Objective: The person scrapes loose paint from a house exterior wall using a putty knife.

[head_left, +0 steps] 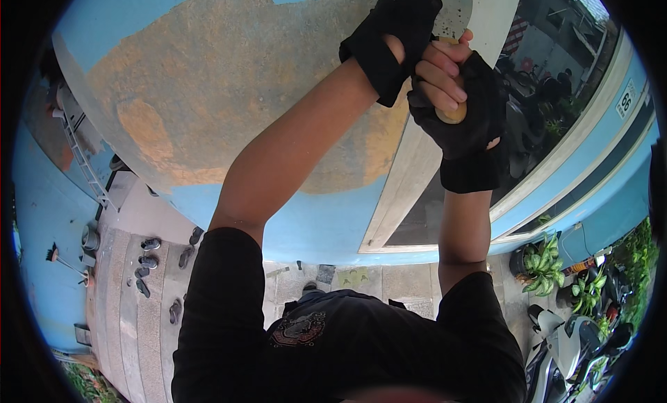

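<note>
Both my hands, in black fingerless gloves, are raised against a wall (pixel 250 90) whose blue paint gives way to a wide bare grey and tan patch. My right hand (pixel 462 101) is closed around a light wooden handle (pixel 453 114), whose rounded butt sticks out below the fingers. Whatever is at the handle's other end is hidden behind my hands. My left hand (pixel 396 38) is just left of and above the right one, at the upper part of the bare patch. Its glove back faces me, so most of its fingers are hidden.
Right of my hands is a dark window (pixel 535 104) in a pale frame (pixel 396 184). Below right stand potted plants (pixel 543 267) and a parked motorbike (pixel 563 344). Several shoes (pixel 148 262) lie on the paving at lower left, with a ladder (pixel 83 156) beyond.
</note>
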{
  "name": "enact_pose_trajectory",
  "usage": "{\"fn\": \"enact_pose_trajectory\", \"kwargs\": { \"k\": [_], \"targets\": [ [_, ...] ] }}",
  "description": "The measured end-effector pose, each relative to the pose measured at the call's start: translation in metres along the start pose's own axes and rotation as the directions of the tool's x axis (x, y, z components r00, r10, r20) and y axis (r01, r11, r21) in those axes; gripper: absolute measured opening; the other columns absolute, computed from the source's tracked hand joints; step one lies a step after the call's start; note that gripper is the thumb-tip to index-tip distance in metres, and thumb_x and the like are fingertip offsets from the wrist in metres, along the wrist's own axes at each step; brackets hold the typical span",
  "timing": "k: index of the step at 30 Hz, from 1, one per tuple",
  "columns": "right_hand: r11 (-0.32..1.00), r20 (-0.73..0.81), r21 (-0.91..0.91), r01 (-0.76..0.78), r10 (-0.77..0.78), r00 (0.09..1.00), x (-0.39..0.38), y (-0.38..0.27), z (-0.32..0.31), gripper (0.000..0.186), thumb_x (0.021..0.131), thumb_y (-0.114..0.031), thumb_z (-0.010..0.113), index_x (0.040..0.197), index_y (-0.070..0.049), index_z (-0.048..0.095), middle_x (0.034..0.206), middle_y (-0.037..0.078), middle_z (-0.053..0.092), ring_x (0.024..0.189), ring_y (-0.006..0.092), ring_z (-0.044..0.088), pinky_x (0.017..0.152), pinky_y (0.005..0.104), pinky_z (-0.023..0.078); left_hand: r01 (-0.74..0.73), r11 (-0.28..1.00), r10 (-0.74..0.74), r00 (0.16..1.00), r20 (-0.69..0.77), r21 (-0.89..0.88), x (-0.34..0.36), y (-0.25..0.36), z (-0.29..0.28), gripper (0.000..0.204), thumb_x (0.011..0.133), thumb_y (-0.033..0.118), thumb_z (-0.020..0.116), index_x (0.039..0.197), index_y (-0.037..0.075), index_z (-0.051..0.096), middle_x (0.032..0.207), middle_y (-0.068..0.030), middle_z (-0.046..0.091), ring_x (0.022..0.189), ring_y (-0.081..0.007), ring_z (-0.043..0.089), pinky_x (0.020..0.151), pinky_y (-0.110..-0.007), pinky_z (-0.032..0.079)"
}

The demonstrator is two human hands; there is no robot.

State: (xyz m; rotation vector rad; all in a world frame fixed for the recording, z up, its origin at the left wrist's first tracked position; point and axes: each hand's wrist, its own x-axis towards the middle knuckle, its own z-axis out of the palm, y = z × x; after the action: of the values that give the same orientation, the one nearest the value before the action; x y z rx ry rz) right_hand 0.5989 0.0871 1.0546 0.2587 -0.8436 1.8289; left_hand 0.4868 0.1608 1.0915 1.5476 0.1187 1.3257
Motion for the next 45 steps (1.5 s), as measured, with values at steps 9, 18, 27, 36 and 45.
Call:
{"fn": "enact_pose_trajectory", "kwargs": {
  "k": [9,18,27,36,45],
  "targets": [
    [0.994,-0.082,-0.107,0.031,-0.040,0.996,-0.010,0.003,-0.010,0.011,0.099,-0.009,0.053,0.088,-0.011,0.051,0.071,0.000,0.046,0.049,0.0102,0.043,0.044,0.0257,0.036,0.178,0.983,-0.174,0.980,0.091,-0.040,-0.003,-0.017,0.000,0.044,0.106,0.041,0.049,0.112,0.002,0.067,0.095,-0.0098,0.075,0.075,-0.0162,0.071,0.066,-0.025,0.059],
    [0.824,-0.336,-0.567,-0.023,-0.206,0.919,-0.087,0.029,-0.040,0.011,0.102,-0.015,0.056,0.095,-0.008,0.051,0.073,0.002,0.049,0.050,0.0110,0.046,0.048,0.0259,0.039,0.356,0.895,-0.402,0.905,0.140,0.270,-0.086,-0.065,-0.023,0.045,0.103,0.044,0.059,0.121,0.004,0.067,0.111,-0.0097,0.073,0.095,-0.0155,0.070,0.083,-0.029,0.055],
    [0.762,-0.570,-0.632,-0.137,-0.337,0.750,-0.166,0.084,-0.097,0.033,0.102,-0.027,0.059,0.079,-0.006,0.048,0.068,0.003,0.050,0.048,0.0113,0.046,0.046,0.0265,0.038,0.705,0.699,-0.689,0.709,0.151,-0.120,-0.237,-0.140,-0.050,0.072,0.104,0.063,0.041,0.141,0.004,0.054,0.125,-0.0123,0.069,0.091,-0.0217,0.072,0.075,-0.033,0.058],
    [0.784,-0.602,-0.610,-0.117,-0.363,0.711,-0.182,0.109,-0.093,0.015,0.101,-0.016,0.060,0.094,-0.008,0.050,0.071,0.004,0.053,0.050,0.0132,0.050,0.050,0.0291,0.042,0.673,0.737,-0.669,0.739,0.080,-0.061,-0.285,-0.163,-0.068,0.051,0.106,0.033,0.050,0.145,-0.001,0.051,0.118,-0.0165,0.071,0.096,-0.0222,0.071,0.083,-0.030,0.056],
    [0.832,-0.656,-0.554,-0.039,-0.406,0.636,-0.192,0.153,-0.075,0.017,0.100,-0.022,0.061,0.097,-0.008,0.052,0.072,0.001,0.050,0.051,0.0114,0.047,0.048,0.0269,0.039,0.152,0.888,-0.278,0.929,0.243,0.434,-0.276,-0.116,-0.071,0.031,0.098,0.003,0.055,0.128,0.006,0.065,0.121,-0.0119,0.072,0.103,-0.0213,0.072,0.089,-0.033,0.055]
  ]
}}
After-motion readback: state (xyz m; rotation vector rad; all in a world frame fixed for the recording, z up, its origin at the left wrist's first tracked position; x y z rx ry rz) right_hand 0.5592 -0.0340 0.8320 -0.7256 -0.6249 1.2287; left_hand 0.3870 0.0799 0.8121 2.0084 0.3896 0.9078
